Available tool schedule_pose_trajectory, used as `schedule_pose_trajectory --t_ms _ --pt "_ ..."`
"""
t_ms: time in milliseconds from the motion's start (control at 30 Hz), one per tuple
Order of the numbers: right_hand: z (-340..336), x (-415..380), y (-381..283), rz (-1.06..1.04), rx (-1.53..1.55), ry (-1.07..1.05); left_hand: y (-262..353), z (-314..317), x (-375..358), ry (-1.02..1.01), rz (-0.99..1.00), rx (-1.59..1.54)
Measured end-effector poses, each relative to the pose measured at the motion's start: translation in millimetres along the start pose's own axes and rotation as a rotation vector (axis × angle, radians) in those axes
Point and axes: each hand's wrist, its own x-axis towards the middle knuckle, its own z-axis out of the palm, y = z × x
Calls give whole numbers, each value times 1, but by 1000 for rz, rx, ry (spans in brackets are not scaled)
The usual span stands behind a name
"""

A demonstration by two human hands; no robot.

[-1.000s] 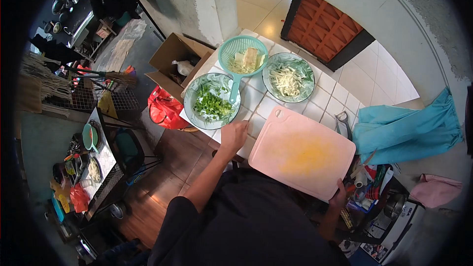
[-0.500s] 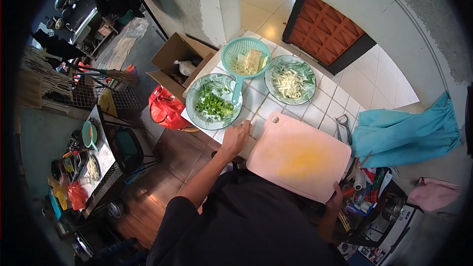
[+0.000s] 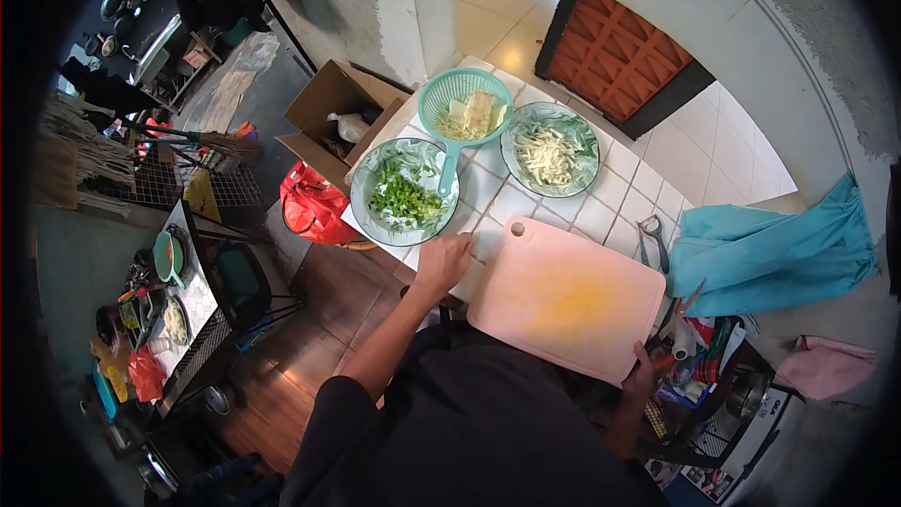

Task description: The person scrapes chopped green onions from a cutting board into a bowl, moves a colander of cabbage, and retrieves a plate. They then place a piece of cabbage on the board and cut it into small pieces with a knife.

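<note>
A pink cutting board [image 3: 568,296] with a yellow stain lies over the near part of the white tiled table. My left hand [image 3: 444,266] is closed, knuckles up, at the table's near edge between the board and a bowl; whatever its fingers hold, if anything, is hidden. At the board's near right corner, my right hand [image 3: 641,377] grips the edge, its lower fingers out of sight. Chopped greens [image 3: 404,199] lie in the green-patterned bowl [image 3: 359,211]. A mint strainer [image 3: 427,99] holds pale pieces, its handle resting over the bowl. Pale shreds [image 3: 544,158] fill a plate [image 3: 584,178].
A peeler [image 3: 654,239] lies right of the board, close to a teal cloth [image 3: 774,253]. Cluttered utensils [image 3: 694,376] stand by my right hand. An open cardboard box [image 3: 319,113] and a red bag [image 3: 314,207] are left of the table.
The view has shifted slightly. My left hand has drawn back a little from the tabletop toward the near edge; my right hand stays at the board's corner.
</note>
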Motion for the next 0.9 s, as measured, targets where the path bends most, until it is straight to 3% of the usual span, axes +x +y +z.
schedule_pose_trajectory --t_ms 367,567,667,700,767,900 --pt "10 -4 -2 0 37 56 0 12 5 40 22 -3" --pt "-9 10 14 64 29 -12 -3 -23 6 252 -146 -205" --pt "-12 13 21 91 40 -18 -4 -38 11 326 -319 -370" --pt "-9 14 19 98 42 -27 -2 -41 10 325 -319 -371" --pt "0 13 13 103 39 -44 1 -45 7 123 -326 -206" --pt "16 11 7 78 6 -60 -1 -19 -2 72 -131 -100"
